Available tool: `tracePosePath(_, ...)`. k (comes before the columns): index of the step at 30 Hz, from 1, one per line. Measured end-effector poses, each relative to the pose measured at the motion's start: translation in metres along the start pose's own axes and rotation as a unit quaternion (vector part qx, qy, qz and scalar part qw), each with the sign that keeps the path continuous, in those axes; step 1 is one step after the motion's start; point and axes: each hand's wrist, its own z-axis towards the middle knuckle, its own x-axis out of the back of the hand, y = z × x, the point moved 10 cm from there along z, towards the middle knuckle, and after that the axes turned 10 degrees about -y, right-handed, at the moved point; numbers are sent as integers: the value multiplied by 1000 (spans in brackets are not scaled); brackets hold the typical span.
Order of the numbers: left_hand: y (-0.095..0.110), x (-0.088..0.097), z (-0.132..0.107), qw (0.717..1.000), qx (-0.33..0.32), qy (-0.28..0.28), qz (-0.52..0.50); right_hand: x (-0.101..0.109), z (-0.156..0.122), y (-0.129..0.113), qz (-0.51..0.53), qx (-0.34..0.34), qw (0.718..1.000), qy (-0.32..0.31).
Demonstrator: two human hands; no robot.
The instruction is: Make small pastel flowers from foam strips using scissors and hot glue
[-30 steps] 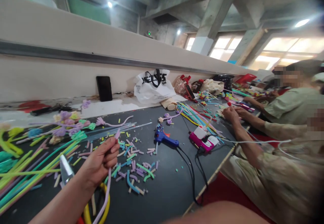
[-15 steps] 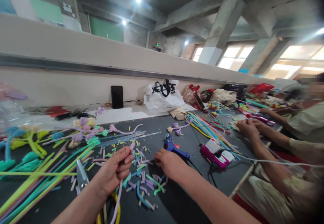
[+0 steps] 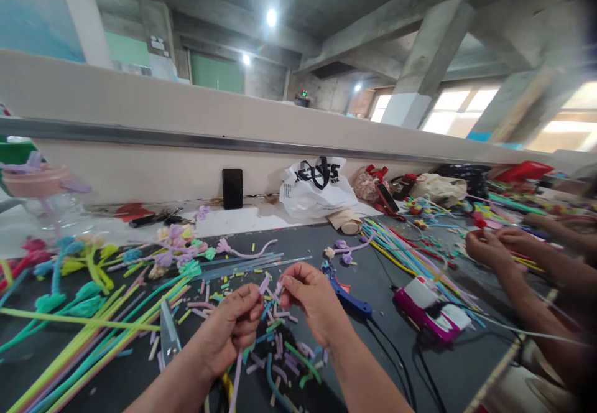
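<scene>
Nearest to us, our left hand (image 3: pixel 233 332) is clenching its grip around a lilac pipe cleaner (image 3: pixel 236 379). Its tail is hanging below the fist, and its tip is poking up left of the blue glue gun (image 3: pixel 347 295). Our right hand (image 3: pixel 312 298), just left of the glue gun, is pinching its grip shut beside that tip; we cannot tell on what. Beyond the glue gun, a white bag (image 3: pixel 317 186) is sitting on the worktop (image 3: pixel 471 369).

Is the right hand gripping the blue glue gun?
No, the right hand pinches the tip of the lilac pipe cleaner held by the left hand; the blue glue gun lies beside it.
</scene>
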Motion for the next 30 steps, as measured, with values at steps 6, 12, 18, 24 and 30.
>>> tracePosePath(6,0,-1,2,999,-1,6,32,6,2,13,71,22,997,19)
tracePosePath(12,-1,0,1,1000,2,8,30,7,4,16,40,8,999,12)
tracePosePath(18,11,11,-1,996,-49,68,21,8,4,20,-13,-4,1000,-10)
tracePosePath(24,0,10,2,998,-20,57,17,6,8,20,-110,39,993,-3)
tracePosePath(30,9,19,0,993,-56,97,43,14,7,30,-42,12,999,24)
